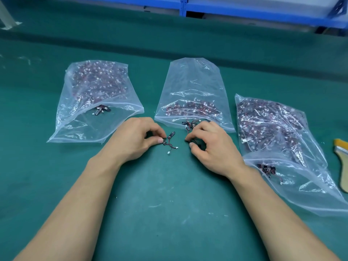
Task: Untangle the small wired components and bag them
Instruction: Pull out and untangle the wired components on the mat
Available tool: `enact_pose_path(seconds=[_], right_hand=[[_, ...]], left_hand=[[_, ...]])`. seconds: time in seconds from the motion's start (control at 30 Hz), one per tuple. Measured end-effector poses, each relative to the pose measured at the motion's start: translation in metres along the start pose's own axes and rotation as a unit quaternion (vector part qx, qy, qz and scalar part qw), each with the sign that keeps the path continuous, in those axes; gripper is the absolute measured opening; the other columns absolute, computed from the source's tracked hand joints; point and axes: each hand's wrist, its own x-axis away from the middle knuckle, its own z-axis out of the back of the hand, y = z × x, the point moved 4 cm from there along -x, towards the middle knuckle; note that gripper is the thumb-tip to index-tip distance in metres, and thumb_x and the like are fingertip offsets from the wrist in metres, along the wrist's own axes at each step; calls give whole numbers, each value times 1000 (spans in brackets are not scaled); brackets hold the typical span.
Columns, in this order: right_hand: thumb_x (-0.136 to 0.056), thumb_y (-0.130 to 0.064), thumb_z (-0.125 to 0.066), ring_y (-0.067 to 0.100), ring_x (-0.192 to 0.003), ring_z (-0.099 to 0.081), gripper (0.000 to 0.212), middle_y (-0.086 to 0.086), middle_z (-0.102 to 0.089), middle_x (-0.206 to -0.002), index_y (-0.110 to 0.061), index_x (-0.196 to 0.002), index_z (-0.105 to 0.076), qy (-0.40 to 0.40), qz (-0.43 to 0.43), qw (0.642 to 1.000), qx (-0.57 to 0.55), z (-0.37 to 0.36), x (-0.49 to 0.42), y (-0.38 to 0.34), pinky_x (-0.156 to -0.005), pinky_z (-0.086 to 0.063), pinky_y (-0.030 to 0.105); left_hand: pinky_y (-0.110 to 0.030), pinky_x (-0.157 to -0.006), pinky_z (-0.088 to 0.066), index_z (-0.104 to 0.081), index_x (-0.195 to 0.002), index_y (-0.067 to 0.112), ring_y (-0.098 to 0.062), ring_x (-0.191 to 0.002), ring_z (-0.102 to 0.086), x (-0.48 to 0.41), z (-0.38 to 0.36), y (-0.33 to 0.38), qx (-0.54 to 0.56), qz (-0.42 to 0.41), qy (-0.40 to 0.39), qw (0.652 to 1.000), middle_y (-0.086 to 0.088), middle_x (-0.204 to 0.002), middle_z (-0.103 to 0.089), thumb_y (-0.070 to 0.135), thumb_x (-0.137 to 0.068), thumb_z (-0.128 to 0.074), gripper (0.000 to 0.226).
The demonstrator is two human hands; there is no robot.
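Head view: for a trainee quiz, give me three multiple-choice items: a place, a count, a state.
1. Where is the brush? A. right of the right bag B. between two bags C. inside a bag
2. How many plastic bags lie on the table? A. two B. three C. four
3. The left hand: A. lies flat B. pinches a wired component C. holds a bag open
Key: 1A, it lies beyond that bag; 2B, left bag, middle bag and right bag show; 3B, thumb and finger close on it.
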Motion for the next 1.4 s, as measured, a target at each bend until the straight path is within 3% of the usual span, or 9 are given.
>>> enact_pose_path(seconds=[0.13, 0.23, 0.57, 0.73, 0.87, 1.13, 1.23, 1.4], right_hand=[[-88, -15, -71, 24, -93, -54, 8, -1, -65, -95, -16, -95, -75, -2, 22, 1000, -6, -1, 0, -1, -89, -45, 45], [-89, -19, -74, 25, -89, -54, 4, -1, -65, -91, -16, -91, -75, -1, 38, 999, -21, -1, 1, -3, -84, -46, 42], [-81, -18, -80, 23, -92, -56, 12, -3, -65, -94, -18, -92, -77, 21, 13, 999, -37, 1, 1, 3, -87, -46, 36], [-79, -18, -80, 22, -95, -58, 19, -3, -65, -96, -19, -98, -78, 27, 3, 999, -46, 4, 2, 8, -86, -48, 35], [-81, -26, -82, 18, -91, -56, 15, -5, -62, -90, -20, -94, -79, 29, 2, 999, -32, 2, 0, 10, -86, -46, 34], [-80, -33, -82, 8, -72, -50, 10, -12, -60, -70, -25, -82, -76, 36, -27, 999, -19, 6, 1, 13, -73, -45, 29], [-81, -24, -78, -3, -68, -48, 5, -14, -61, -70, -26, -85, -77, 23, -36, 999, -11, 8, 4, 15, -71, -45, 28], [-77, -9, -71, -7, -68, -51, 23, -19, -61, -70, -23, -92, -79, 6, -38, 999, -18, 15, 5, 19, -71, -38, 17]], left_hand=[[-25, -68, -40, -77, -98, 31, 10, -72, -49, 1, -1, 4, -20, -4, 38, 999, 16, -83, -60, 25, -89, -73, 12], [-24, -70, -38, -76, -101, 31, 13, -76, -47, 0, -3, 7, -15, -12, 49, 999, 19, -85, -60, 34, -87, -76, 15], [-27, -75, -38, -75, -105, 28, 9, -77, -46, -1, -4, 4, -19, -3, 63, 998, 20, -89, -59, 17, -87, -74, 21], [-24, -75, -37, -73, -105, 30, 12, -81, -46, 0, -4, 5, -12, -3, 77, 997, 20, -96, -65, 21, -87, -74, 20], [-34, -82, -46, -77, -101, 31, -9, -87, -48, 0, -7, 10, -18, -25, 54, 998, 16, -96, -66, 22, -84, -77, 18], [-28, -69, -40, -74, -90, 41, -7, -83, -41, -2, -13, 17, -28, -5, 49, 998, 19, -83, -59, 38, -85, -74, 6], [-36, -76, -45, -76, -97, 40, -12, -86, -43, -1, -15, 21, -23, -15, 29, 999, 16, -86, -60, 35, -91, -68, 11], [-39, -92, -41, -72, -119, 40, -13, -92, -42, -2, -16, 23, -19, -33, -19, 999, 14, -90, -57, 18, -94, -60, 34]])
